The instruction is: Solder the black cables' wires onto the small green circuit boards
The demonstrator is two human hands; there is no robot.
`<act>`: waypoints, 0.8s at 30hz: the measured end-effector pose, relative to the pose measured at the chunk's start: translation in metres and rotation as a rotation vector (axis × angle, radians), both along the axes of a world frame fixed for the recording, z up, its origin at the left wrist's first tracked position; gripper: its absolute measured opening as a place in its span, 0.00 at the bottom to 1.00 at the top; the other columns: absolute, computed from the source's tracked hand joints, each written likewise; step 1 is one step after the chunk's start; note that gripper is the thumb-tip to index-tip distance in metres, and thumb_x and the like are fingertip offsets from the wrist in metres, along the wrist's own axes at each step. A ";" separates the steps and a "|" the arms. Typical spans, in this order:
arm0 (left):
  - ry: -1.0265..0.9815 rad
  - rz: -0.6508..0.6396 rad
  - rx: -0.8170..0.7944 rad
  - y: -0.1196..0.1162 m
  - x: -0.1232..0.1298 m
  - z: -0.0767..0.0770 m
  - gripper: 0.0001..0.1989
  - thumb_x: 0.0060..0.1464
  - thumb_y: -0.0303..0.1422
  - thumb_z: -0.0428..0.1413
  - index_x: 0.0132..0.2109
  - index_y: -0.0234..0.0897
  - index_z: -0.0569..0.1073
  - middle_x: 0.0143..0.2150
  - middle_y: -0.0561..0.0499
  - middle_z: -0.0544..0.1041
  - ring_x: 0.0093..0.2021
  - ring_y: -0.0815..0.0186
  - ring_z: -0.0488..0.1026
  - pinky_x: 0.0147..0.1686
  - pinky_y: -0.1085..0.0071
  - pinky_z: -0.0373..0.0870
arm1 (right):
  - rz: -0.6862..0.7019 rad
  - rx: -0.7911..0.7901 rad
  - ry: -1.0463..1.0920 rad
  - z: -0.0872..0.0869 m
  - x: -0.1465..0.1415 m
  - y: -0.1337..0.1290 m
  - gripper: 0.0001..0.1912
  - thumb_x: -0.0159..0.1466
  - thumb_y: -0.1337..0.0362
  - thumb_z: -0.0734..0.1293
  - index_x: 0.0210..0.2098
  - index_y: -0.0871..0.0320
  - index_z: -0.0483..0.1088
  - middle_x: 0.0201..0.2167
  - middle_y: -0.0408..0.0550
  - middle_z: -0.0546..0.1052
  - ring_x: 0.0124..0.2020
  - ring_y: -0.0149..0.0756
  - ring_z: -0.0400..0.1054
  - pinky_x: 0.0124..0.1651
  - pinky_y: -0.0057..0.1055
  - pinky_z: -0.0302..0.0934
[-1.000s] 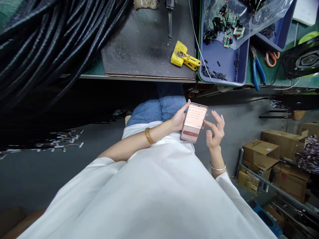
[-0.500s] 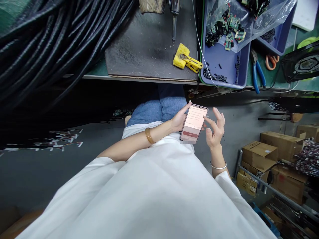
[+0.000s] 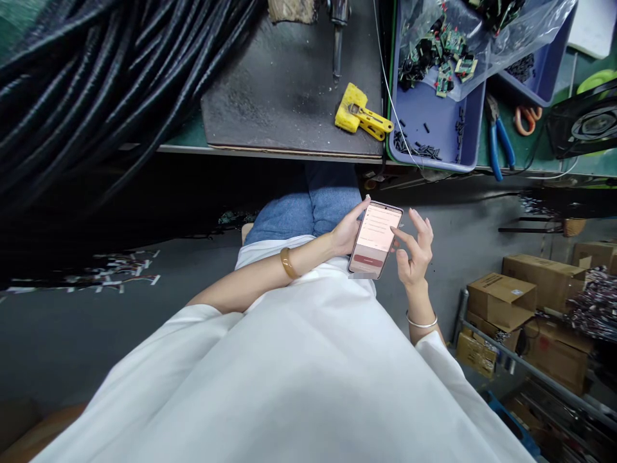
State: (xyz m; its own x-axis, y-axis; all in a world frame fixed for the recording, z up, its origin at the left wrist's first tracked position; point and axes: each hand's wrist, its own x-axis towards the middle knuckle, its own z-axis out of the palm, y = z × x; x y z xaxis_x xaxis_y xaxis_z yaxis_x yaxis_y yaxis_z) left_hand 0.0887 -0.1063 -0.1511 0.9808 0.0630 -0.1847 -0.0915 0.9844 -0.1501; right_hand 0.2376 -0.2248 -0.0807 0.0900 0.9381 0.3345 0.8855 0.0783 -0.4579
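Low over my lap, my left hand is wrapped round a phone, its thumb along the phone's top left edge. The screen is lit, pale above with a dark red bar near the bottom. At the phone's right side is my right hand, fingers apart and holding nothing. Its index fingertip is over the right part of the screen; whether it touches the glass I cannot tell.
On the bench mat lie a yellow tool and thick black cables. A blue tray holds circuit boards and small black parts. Blue-handled pliers lie beside it. Cardboard boxes stand at the right.
My right hand has shifted slightly left, and its index fingertip sits a little further left and lower over the screen. My left hand and the phone look unmoved.
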 end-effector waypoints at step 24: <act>0.008 -0.039 0.079 0.002 -0.003 0.006 0.39 0.63 0.61 0.40 0.50 0.30 0.80 0.42 0.36 0.85 0.40 0.50 0.83 0.47 0.54 0.77 | 0.048 -0.016 -0.023 0.001 0.006 -0.013 0.25 0.71 0.45 0.55 0.51 0.49 0.75 0.69 0.46 0.65 0.67 0.53 0.64 0.72 0.61 0.49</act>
State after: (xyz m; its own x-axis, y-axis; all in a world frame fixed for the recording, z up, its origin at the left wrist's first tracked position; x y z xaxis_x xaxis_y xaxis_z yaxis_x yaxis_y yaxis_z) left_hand 0.0861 -0.1040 -0.1453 0.9813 0.0392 -0.1882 -0.0535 0.9960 -0.0716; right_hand 0.2433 -0.2375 -0.0797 0.0373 0.9464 0.3208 0.8911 0.1138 -0.4393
